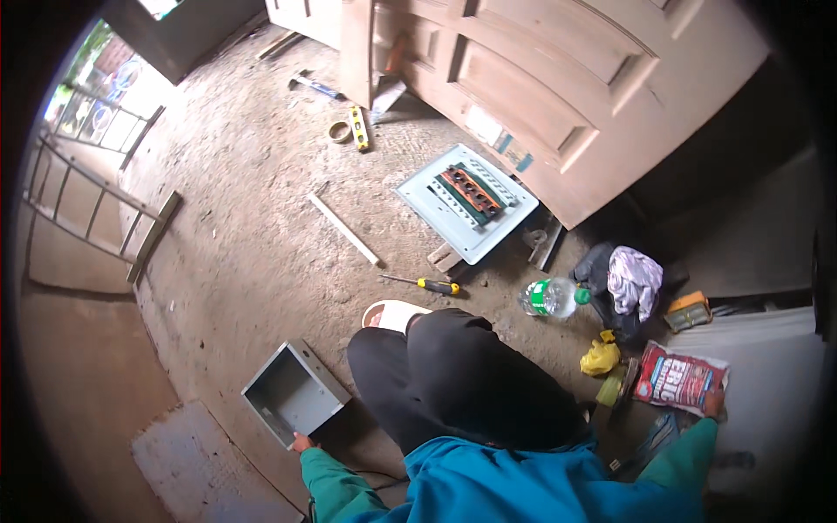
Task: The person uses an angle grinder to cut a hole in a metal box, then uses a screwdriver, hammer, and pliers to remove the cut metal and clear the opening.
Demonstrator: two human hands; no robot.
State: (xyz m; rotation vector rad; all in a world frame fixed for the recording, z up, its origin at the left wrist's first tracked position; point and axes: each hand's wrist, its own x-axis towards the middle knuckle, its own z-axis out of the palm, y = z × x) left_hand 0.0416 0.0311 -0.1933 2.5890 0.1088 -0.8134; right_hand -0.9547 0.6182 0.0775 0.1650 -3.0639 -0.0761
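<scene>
My left hand (302,442) has its fingers closed on the near corner of a grey metal box (323,375), which lies on the floor with its hollow side showing. Out to the right, my right hand (714,404) grips the lower right edge of a red and white plastic bag (676,377). Ahead of my knees, a pale panel-board plate (422,197) carries an orange and black breaker assembly (471,191) and metal terminal strips. A yellow and black screwdriver (436,286) rests on the floor by my foot.
A clear bottle (549,298), a black bag with a pale cloth (634,277) and a yellow plastic bag (600,356) lie right. Farther off are a hammer (316,84), a spirit level (358,128) and a tape roll (339,132). Wooden doors (540,105) lean behind; a ladder (96,200) stands left.
</scene>
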